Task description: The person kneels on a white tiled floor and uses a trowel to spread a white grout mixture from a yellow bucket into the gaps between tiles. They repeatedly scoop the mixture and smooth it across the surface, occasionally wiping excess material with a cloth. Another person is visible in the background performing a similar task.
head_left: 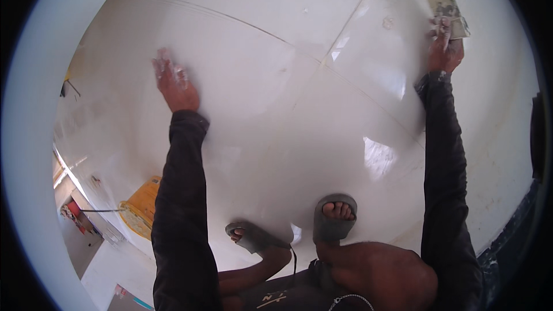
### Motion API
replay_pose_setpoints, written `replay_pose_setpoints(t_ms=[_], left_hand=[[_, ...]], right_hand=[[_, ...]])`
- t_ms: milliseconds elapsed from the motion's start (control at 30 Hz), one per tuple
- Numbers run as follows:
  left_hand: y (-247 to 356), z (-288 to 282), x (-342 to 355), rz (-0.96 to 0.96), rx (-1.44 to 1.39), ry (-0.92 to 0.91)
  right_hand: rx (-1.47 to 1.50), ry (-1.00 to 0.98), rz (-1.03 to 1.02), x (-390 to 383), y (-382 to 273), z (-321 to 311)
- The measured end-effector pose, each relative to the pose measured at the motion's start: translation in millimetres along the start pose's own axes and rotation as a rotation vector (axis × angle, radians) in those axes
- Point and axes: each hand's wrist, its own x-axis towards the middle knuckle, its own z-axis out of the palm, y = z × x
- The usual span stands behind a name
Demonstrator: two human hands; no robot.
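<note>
My left hand rests palm down on the glossy white tile floor, its fingers stretched out and smeared with white. Out at the far right, my right hand grips a flat, rectangular, pale green piece with grey and white smears. That piece lies against or very close to the pale surface there; its exact kind is unclear. My right fingers also carry white residue. Thin joint lines between the tiles cross in the space between my hands.
A yellow bucket with a wire handle lies beside my left forearm. My feet in dark slide sandals stand near the lower middle. A reddish object sits at the left beyond a ledge. A dark strip borders the lower right.
</note>
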Motion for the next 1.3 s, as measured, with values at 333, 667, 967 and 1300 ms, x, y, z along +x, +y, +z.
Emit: replay_pose_setpoints(t_ms=[333,667,967,1300], left_hand=[[66.9,0.9,-44.5,-0.079,0.055,-0.076],[60.0,3.5,-48.2,-0.059,0.051,-0.034],[53.1,7.5,-50.8,-0.052,0.052,-0.017],[54.1,5.5,-44.7,-0.027,0.01,-0.033]], right_hand=[[0.215,-0.775,-0.023,-77.7,-153.5,52.1],[-0.08,-0.835,-0.194,-79.0,-155.5,74.5],[-0.103,-0.838,-0.181,-85.9,-140.0,68.1],[-0.13,-0.93,0.01,-76.7,-131.8,8.4]])
